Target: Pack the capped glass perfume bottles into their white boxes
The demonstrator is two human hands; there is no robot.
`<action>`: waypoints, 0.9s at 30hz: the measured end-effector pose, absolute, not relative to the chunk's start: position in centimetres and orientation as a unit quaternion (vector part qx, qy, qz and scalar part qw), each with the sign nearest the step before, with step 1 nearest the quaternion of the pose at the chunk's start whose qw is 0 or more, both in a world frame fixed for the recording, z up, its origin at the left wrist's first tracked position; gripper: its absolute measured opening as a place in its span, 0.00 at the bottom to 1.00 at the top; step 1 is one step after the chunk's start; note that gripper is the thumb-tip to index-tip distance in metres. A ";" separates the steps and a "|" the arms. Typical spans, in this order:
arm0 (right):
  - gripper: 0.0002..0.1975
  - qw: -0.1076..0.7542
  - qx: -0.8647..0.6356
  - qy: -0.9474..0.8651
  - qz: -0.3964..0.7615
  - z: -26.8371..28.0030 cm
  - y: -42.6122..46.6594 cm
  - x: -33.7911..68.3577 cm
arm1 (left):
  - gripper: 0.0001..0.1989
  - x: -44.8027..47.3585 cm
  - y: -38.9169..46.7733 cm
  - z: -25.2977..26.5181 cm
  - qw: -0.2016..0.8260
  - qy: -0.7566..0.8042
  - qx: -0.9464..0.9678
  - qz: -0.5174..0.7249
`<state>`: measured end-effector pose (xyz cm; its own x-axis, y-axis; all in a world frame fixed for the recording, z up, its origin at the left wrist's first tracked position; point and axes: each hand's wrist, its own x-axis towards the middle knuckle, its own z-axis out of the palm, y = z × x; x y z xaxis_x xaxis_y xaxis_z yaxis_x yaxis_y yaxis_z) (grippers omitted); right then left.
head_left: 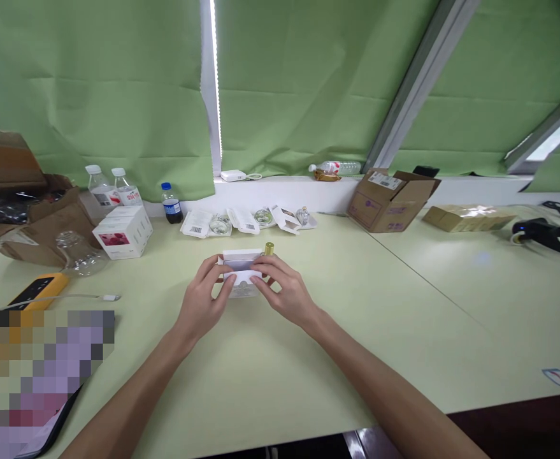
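In the middle of the table a small white carton [242, 288] stands with its top flaps open. My left hand [206, 293] grips the carton's left side, thumb on the near wall and fingers at the upper edge. The right side is held by my right hand [284, 290], its thumb also on the near wall and its fingers curled over the rim. Just behind my right fingers rises a gold cylindrical cap [269, 248]; what lies below it is hidden. The inside of the carton looks shadowed, and I cannot make out its contents.
Behind the carton lie several opened white packs [197, 223] with round clear items. A stack of white boxes [127, 233], a glass jar [76, 252] and a dark-drink bottle [171, 204] stand left. A cardboard box [387, 201] and gold boxes [468, 218] sit right.
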<state>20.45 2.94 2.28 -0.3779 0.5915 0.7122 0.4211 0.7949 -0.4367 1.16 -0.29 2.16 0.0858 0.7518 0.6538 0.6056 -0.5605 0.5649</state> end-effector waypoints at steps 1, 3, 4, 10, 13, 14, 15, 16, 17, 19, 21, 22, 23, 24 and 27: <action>0.11 0.469 -0.304 -0.824 0.096 2.3 2.9 20.4 | 0.08 1.2 -0.3 2.2 0.073 0.463 0.734 0.491; 0.10 0.472 -0.301 -0.823 0.102 2.3 2.9 20.4 | 0.08 1.1 -0.3 2.1 0.069 0.464 0.735 0.490; 0.10 0.471 -0.301 -0.823 0.102 2.3 2.9 20.3 | 0.08 1.1 -0.3 2.1 0.066 0.464 0.735 0.489; 0.10 0.462 -0.309 -0.826 0.097 2.2 3.0 20.4 | 0.09 1.1 -0.2 1.9 0.049 0.463 0.740 0.486; 0.10 0.461 -0.310 -0.826 0.094 2.1 3.0 20.4 | 0.08 1.1 -0.2 1.8 0.046 0.464 0.739 0.486; 0.10 0.462 -0.311 -0.826 0.089 2.1 3.0 20.4 | 0.08 1.1 -0.2 1.9 0.043 0.464 0.738 0.488; 0.10 0.463 -0.312 -0.826 0.080 2.0 3.0 20.4 | 0.09 1.1 -0.2 1.9 0.041 0.465 0.736 0.490; 0.11 0.464 -0.313 -0.826 0.070 2.0 3.0 20.3 | 0.10 1.1 -0.3 2.0 0.040 0.467 0.733 0.493; 0.11 0.466 -0.315 -0.824 0.060 1.9 3.0 20.3 | 0.12 1.1 -0.3 2.0 0.043 0.469 0.729 0.497; 0.11 0.472 -0.322 -0.820 0.042 1.8 3.0 20.3 | 0.15 1.1 -0.3 2.1 0.056 0.472 0.720 0.506; 0.11 0.477 -0.331 -0.814 0.032 1.8 3.0 20.4 | 0.16 1.1 -0.3 2.2 0.067 0.474 0.710 0.516; 0.11 0.479 -0.335 -0.811 0.029 1.8 3.0 20.4 | 0.16 1.1 -0.2 2.2 0.068 0.475 0.706 0.521; 0.12 0.481 -0.340 -0.808 0.025 1.8 3.0 20.4 | 0.15 1.1 -0.2 2.1 0.066 0.476 0.702 0.525; 0.12 0.482 -0.343 -0.806 0.021 1.8 2.9 20.4 | 0.15 1.1 -0.1 2.1 0.059 0.478 0.700 0.527; 0.12 0.484 -0.355 -0.800 0.011 1.7 2.9 20.4 | 0.14 1.0 0.0 2.0 0.019 0.491 0.701 0.517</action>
